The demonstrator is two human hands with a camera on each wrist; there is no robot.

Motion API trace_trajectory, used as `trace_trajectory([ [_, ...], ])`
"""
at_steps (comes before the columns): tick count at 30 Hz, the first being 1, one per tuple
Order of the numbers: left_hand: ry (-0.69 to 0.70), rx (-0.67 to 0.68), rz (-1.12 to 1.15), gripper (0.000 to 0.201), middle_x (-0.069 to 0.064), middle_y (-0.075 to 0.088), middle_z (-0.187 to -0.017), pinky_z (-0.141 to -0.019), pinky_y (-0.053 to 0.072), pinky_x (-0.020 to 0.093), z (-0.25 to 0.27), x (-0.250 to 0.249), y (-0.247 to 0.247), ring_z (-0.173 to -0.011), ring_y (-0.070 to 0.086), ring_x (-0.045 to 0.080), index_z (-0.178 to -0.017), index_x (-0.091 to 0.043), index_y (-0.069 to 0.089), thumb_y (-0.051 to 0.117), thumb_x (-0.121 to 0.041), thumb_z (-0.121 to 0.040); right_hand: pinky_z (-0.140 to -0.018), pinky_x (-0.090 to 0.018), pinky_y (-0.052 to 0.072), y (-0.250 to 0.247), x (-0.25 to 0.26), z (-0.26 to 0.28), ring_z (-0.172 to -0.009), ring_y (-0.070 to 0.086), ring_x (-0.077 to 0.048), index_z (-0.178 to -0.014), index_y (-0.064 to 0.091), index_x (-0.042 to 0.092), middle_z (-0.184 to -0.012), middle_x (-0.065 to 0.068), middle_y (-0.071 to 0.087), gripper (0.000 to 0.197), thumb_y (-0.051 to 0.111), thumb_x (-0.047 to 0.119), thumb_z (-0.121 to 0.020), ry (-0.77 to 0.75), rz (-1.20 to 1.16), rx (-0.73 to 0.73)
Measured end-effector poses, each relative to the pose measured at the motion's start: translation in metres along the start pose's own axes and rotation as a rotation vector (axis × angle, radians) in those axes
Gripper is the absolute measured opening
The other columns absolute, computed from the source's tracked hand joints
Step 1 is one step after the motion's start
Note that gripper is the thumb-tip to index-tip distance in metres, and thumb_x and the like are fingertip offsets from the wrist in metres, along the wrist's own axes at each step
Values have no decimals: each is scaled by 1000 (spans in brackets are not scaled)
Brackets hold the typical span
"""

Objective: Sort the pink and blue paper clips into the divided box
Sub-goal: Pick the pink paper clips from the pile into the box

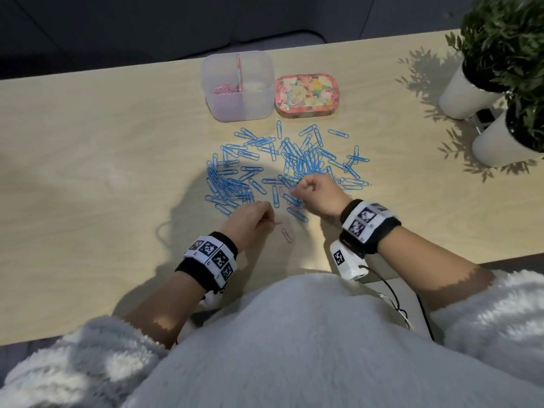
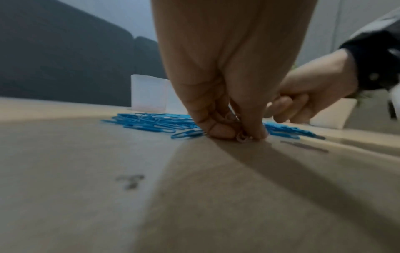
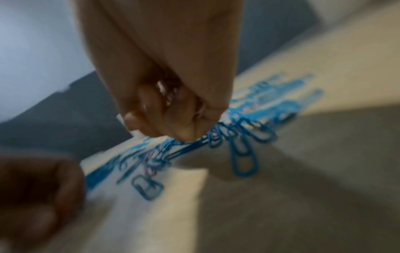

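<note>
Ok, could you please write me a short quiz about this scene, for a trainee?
1. Which clips lie in the left compartment of the divided box?
2. The floral tin stands: A left of the box, B right of the box, C on the box.
3. True or false: the blue paper clips lie loose on the table.
Key: 1 pink clips; 2 B; 3 true.

A divided box (image 1: 238, 86) stands at the far side of the table (image 1: 88, 172), with a tin (image 1: 306, 95) just beside it on the right. A spread of paper clips (image 1: 282, 163) lies in front of both. Two potted plants (image 1: 500, 83) stand at the far right. More clips (image 1: 225, 89) lie in the box's left compartment.
</note>
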State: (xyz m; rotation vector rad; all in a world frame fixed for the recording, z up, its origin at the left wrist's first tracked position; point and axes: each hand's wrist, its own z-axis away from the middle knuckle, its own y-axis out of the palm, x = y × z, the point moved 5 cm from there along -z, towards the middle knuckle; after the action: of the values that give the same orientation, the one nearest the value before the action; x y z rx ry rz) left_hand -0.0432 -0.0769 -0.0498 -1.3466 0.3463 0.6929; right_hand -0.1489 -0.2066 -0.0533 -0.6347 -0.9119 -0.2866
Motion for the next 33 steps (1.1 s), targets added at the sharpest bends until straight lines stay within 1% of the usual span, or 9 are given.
trace_trajectory([
  [3, -86, -68, 145, 7, 7, 67, -88, -76, 47, 27, -1, 12, -8, -80, 60, 18, -90, -9, 62, 59, -10, -84, -64, -28, 39, 13, 9, -2, -74, 51, -18, -86, 60, 15, -79, -1, 59, 16, 65, 30, -81, -129, 513, -50],
  [6, -204, -31, 397, 9, 5, 63, -79, -61, 44, 8, -3, 23, -11, -58, 57, -4, -93, -10, 63, 56, -8, -89, -70, -31, 42, 13, 8, -8, -84, 58, -25, -84, 59, 17, -86, -5, 65, 7, 60, 24, -82, -110, 551, -96],
  [12, -524, 22, 1040, 26, 3, 44, -62, -45, 36, 17, -2, 18, -11, -49, 40, 11, -61, -12, 48, 43, -13, -86, -70, -35, 49, -10, 8, -8, -75, 60, -28, -76, 61, 9, -73, -7, 64, 15, 51, 17, -82, -48, 397, -219],
  [14, -525, 77, 956, 35, 1, 40, -58, -42, 30, 18, -3, 9, -7, -45, 35, 10, -57, -15, 41, 42, -22, -91, -67, -31, 44, -8, 11, -1, -78, 60, -27, -80, 63, 15, -72, -2, 62, 10, 53, 17, -81, -117, 449, -192],
  [17, -281, 128, 527, 40, -3, 35, -56, -48, 27, 22, -6, -5, -1, -47, 35, 8, -58, -19, 37, 43, -28, -96, -68, -30, 38, 6, 15, 10, -87, 60, -27, -91, 66, 23, -88, -3, 61, 14, 55, 21, -84, -273, 699, -39],
  [19, -146, 172, 344, 33, 0, 46, -64, -54, 29, 22, -5, -16, 5, -60, 42, 11, -67, -17, 45, 38, -22, -98, -68, -32, 38, 9, 13, 12, -89, 60, -30, -91, 66, 24, -98, -4, 57, 13, 54, 25, -85, -322, 855, 4],
  [23, -52, 225, 127, 18, 1, 60, -81, -62, 36, 18, -3, -21, 13, -75, 51, 16, -97, -10, 57, 50, -26, -93, -68, -32, 34, 4, 9, 7, -93, 58, -31, -80, 57, 18, -101, -7, 53, 10, 59, 27, -84, -255, 878, 47],
  [27, 33, 297, -104, 23, 3, 63, -91, -75, 48, 35, -6, -17, 19, -85, 58, 22, -94, -19, 60, 68, -33, -77, -65, -33, 33, 10, 13, 5, -91, 58, -33, -86, 58, 12, -103, -11, 55, 7, 54, 17, -83, -266, 918, 72],
  [33, 44, 303, -175, 30, 8, 59, -102, -79, 46, 35, -10, -13, 24, -91, 57, 25, -94, -10, 60, 61, -38, -84, -69, -33, 38, 12, 13, 6, -92, 60, -33, -88, 60, 10, -97, -12, 65, 12, 50, 12, -82, -171, 943, 46],
])
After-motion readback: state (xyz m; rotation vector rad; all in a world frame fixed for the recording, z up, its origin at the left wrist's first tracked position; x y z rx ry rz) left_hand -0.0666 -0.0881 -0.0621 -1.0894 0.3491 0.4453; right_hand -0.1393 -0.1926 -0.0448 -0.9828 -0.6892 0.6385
